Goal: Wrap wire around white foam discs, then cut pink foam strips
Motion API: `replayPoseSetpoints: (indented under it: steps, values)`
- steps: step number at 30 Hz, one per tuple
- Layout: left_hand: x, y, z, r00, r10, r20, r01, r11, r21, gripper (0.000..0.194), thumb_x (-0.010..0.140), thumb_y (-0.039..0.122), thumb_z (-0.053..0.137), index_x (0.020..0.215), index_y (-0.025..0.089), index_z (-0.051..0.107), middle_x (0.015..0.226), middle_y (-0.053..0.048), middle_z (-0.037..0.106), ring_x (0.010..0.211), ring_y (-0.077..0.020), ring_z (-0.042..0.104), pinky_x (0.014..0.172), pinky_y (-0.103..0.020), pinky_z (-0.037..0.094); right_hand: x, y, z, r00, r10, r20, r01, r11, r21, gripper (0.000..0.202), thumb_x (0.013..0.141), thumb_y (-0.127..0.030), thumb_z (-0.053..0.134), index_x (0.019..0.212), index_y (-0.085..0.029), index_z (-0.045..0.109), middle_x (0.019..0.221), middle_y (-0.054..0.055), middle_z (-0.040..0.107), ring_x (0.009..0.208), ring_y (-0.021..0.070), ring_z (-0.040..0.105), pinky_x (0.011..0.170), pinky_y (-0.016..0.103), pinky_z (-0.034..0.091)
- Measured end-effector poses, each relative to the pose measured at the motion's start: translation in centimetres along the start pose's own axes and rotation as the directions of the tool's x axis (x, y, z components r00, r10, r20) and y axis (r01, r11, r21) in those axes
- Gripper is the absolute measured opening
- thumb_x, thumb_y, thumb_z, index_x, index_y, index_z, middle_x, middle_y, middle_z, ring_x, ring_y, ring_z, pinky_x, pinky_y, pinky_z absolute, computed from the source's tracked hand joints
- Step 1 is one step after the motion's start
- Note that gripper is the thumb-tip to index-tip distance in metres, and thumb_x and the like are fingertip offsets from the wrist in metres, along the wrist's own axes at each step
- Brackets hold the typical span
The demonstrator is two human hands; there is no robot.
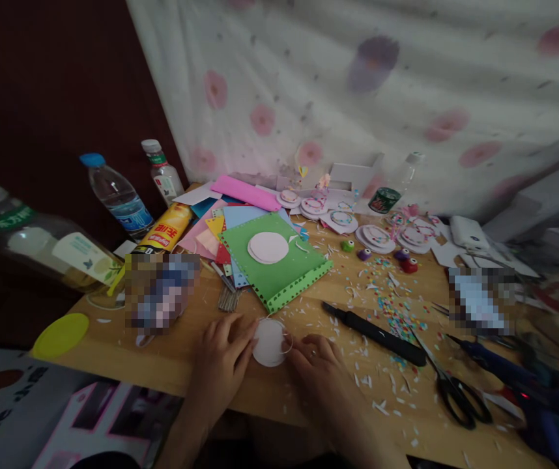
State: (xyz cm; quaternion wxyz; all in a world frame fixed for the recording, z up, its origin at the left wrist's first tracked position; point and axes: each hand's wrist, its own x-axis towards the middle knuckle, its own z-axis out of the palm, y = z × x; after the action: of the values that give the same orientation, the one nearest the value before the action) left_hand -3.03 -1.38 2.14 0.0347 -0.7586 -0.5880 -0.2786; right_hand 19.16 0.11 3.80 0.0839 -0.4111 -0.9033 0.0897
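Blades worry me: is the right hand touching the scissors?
Apart: the head view shows a stretch of tabletop between the right hand and the scissors.

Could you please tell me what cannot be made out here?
All in the head view:
Underside of the white disc: faces away.
Palms of the left hand and right hand: turned down.
Pixelated item, left of the hands: masked.
Leftmost bottle: cap cut by left edge.
Blue tool: handle blurred.
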Motion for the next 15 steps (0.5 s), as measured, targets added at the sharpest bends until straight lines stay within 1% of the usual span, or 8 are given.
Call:
replayPoseSetpoints:
  steps: [4, 7, 9, 12, 13, 15]
  values:
    - [-0.1, 0.1, 0.2, 1.0, 0.009, 0.008, -0.009, 1.0, -0.001, 0.031, 0.096, 0.018, 0.054, 0.118, 0.025, 0.073, 0.118, -0.016, 0.065, 0.098, -0.033, 0.059, 0.077, -0.052, 0.054, 0.0, 0.2, 0.5, 0.998, -0.02, -0.053, 0.018, 0.999, -0.043, 0.055, 0.076, 0.004, 0.059, 0.125, -0.021, 0.064, 0.133, 0.004, 0.069, 0.107, 0.0299, 0.061, 0.09, 0.044, 0.055]
    - [-0.2, 0.2, 0.2, 1.0, -0.003, 0.02, 0.003, 1.0, 0.003, 0.028, 0.095, 0.019, 0.054, 0.113, 0.025, 0.075, 0.119, -0.016, 0.067, 0.101, -0.0338, 0.06, 0.079, -0.053, 0.053, 0.0, 0.4, 0.8, 0.996, -0.012, -0.084, 0.01, 1.0, -0.03, 0.051, 0.077, 0.004, 0.06, 0.12, -0.022, 0.065, 0.133, 0.002, 0.07, 0.105, 0.0293, 0.061, 0.089, 0.044, 0.056]
    - [-0.3, 0.3, 0.2, 0.999, -0.023, 0.037, 0.023, 1.0, 0.017, 0.026, 0.095, 0.019, 0.055, 0.11, 0.024, 0.076, 0.12, -0.016, 0.068, 0.104, -0.0344, 0.06, 0.08, -0.054, 0.053, 0.1, 0.4, 0.9, 0.996, -0.008, -0.084, 0.007, 1.0, -0.023, 0.055, 0.074, 0.006, 0.058, 0.121, -0.023, 0.065, 0.133, 0.002, 0.07, 0.102, 0.0292, 0.061, 0.086, 0.043, 0.057]
    - [-0.3, 0.9, 0.2, 0.995, -0.079, 0.06, 0.077, 0.996, 0.05, 0.026, 0.095, 0.02, 0.056, 0.11, 0.026, 0.076, 0.123, -0.015, 0.069, 0.107, -0.035, 0.061, 0.081, -0.054, 0.052, 0.2, 0.2, 0.9, 0.996, -0.015, -0.089, 0.011, 0.999, -0.037, 0.067, 0.071, 0.009, 0.055, 0.131, -0.022, 0.06, 0.131, 0.003, 0.07, 0.096, 0.0292, 0.062, 0.081, 0.043, 0.058]
    - [-0.4, 1.1, 0.1, 0.993, -0.103, 0.062, 0.1, 0.994, 0.051, 0.027, 0.095, 0.02, 0.056, 0.112, 0.027, 0.076, 0.124, -0.014, 0.069, 0.108, -0.035, 0.06, 0.082, -0.054, 0.051, 0.2, 0.2, 0.9, 0.996, -0.01, -0.091, 0.007, 0.999, -0.037, 0.069, 0.071, 0.008, 0.055, 0.133, -0.023, 0.059, 0.131, 0.004, 0.071, 0.095, 0.0291, 0.062, 0.08, 0.044, 0.058]
    - [-0.5, 1.6, 0.1, 0.988, -0.144, 0.064, 0.142, 0.989, 0.031, 0.028, 0.093, 0.024, 0.06, 0.117, 0.027, 0.074, 0.126, -0.014, 0.068, 0.11, -0.0352, 0.06, 0.085, -0.055, 0.05, 0.0, 0.2, 1.2, 0.994, -0.01, -0.108, 0.007, 1.0, -0.027, 0.066, 0.073, 0.007, 0.054, 0.131, -0.023, 0.06, 0.13, 0.004, 0.071, 0.094, 0.0294, 0.062, 0.079, 0.044, 0.057]
